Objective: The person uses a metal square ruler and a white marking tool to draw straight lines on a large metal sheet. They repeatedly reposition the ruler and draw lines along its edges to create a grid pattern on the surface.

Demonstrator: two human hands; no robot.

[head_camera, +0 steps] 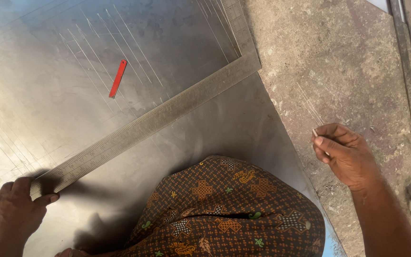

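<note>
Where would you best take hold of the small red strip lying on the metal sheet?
Pinch the red strip across its narrow width near the middle, coming from above. It lies flat on the metal sheet, long and thin, so only its long edges offer purchase.
</note>
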